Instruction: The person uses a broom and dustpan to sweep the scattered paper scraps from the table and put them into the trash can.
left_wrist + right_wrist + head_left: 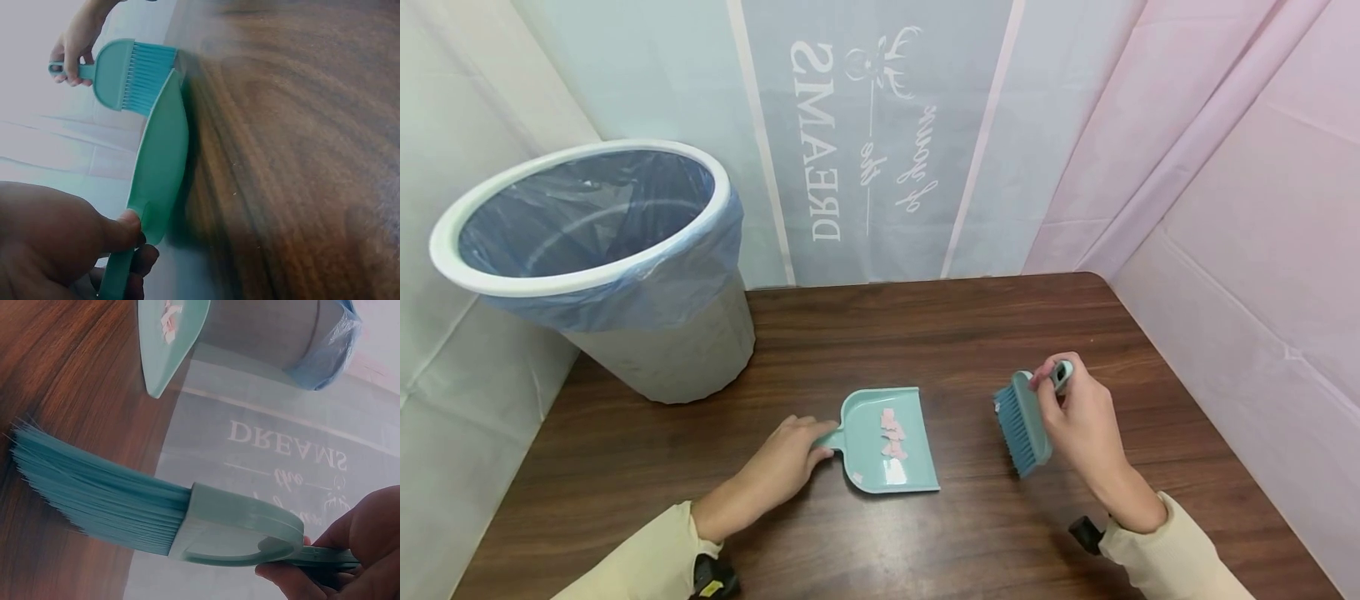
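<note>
My left hand (pixel 786 458) grips the short handle of a pale teal dustpan (pixel 861 412), its thumb on top and fingers curled beneath in the left wrist view. Several scraps of pink paper (pixel 892 433) lie in the middle of the pan, and a small one sits near its lower left corner. To the right of the pan's open edge, my right hand (pixel 1082 417) holds a matching hand brush (pixel 244 525) by its handle. Its teal bristles (pixel 100 487) point down toward the table, facing the pan. A light speck (pixel 997 407) clings to the bristle tips.
A grey trash bin (pixel 677 358) with a white rim and blue plastic liner stands at the back left of the dark wooden table (pixel 925 333). A printed cloth (pixel 880 142) hangs behind the table's back edge. Pale fabric walls (pixel 1247 217) enclose both sides.
</note>
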{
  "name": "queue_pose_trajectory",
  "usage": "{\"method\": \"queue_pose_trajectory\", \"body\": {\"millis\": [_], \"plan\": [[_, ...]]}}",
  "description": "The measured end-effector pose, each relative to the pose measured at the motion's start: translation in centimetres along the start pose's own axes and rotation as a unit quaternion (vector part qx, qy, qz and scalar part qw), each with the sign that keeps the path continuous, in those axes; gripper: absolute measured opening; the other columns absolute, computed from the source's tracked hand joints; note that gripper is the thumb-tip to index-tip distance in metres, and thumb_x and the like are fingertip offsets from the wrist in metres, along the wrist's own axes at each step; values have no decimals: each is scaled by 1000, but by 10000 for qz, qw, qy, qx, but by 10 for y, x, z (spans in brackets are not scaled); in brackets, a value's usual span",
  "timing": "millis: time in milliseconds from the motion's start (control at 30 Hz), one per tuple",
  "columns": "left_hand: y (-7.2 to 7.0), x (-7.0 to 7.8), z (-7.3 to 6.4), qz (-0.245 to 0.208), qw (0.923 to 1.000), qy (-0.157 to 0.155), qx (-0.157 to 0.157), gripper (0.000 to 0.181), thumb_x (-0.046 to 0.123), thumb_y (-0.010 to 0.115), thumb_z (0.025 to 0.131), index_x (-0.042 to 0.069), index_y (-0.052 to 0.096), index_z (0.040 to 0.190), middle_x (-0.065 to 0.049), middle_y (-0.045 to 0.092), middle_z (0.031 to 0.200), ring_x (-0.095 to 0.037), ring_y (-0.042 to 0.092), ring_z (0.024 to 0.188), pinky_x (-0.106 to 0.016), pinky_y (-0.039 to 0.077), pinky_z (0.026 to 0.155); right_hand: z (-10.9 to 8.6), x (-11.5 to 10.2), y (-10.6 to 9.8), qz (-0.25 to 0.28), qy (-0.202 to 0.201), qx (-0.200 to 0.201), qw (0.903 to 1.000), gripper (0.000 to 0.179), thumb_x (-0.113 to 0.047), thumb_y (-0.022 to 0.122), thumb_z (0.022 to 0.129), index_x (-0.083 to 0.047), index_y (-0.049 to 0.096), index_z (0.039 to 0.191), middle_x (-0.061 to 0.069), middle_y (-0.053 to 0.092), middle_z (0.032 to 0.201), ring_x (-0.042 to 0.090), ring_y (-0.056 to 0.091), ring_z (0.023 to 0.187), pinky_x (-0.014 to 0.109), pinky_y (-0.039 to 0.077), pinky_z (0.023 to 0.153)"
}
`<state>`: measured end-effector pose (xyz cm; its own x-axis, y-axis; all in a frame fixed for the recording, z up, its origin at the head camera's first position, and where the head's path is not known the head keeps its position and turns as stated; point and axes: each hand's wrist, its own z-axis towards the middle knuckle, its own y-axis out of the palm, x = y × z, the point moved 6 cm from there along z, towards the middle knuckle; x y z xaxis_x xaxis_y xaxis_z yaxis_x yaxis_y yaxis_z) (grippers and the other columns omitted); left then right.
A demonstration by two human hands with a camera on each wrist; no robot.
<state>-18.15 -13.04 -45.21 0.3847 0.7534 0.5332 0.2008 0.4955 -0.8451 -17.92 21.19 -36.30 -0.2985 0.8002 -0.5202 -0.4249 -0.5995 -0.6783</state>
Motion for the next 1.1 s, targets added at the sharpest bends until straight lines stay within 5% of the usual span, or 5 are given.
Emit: {"method": "queue_pose_trajectory", "body": {"millis": [300,400,567,800,1100], "plan": [[-17,-3,-1,-444,9988,-221,10,36,7,74,92,-1,69,127,-2,70,99,-15,60,91,-48,48,100,-1,1,0,22,-6,7,10000,14,10,58,94,-3,56,98,6,70,85,5,57,68,12,39,54],[-27,-2,-2,-497,9985,-212,20,37,7,74,92,0,68,128,-1,69,98,-15,58,88,-46,51,92,-2,0,0,22,19,-3,10000,14,10,58,94,-3,56,98,6,70,85,5,57,68,13,40,54],[-48,3,-3,-451,9989,-114,31,38,8,72,94,1,67,130,-2,70,103,-19,63,96,-53,45,105,-1,0,0,6,16,-27,10000,14,10,58,94,-3,56,99,6,70,85,6,58,68,13,39,54],[-83,12,-5,-343,9994,59,65,33,11,70,96,4,68,129,1,70,105,-20,60,98,-40,51,80,0,0,0,26,-23,14,10000,15,11,59,93,-3,56,98,6,70,85,6,59,70,13,39,54],[-130,24,-5,-113,9994,261,176,36,12,70,97,2,66,131,-6,72,114,-24,63,100,-44,52,82,1,-1,1,39,-20,7,10000,15,11,58,93,-3,56,98,6,70,85,7,61,72,13,41,55]]}}
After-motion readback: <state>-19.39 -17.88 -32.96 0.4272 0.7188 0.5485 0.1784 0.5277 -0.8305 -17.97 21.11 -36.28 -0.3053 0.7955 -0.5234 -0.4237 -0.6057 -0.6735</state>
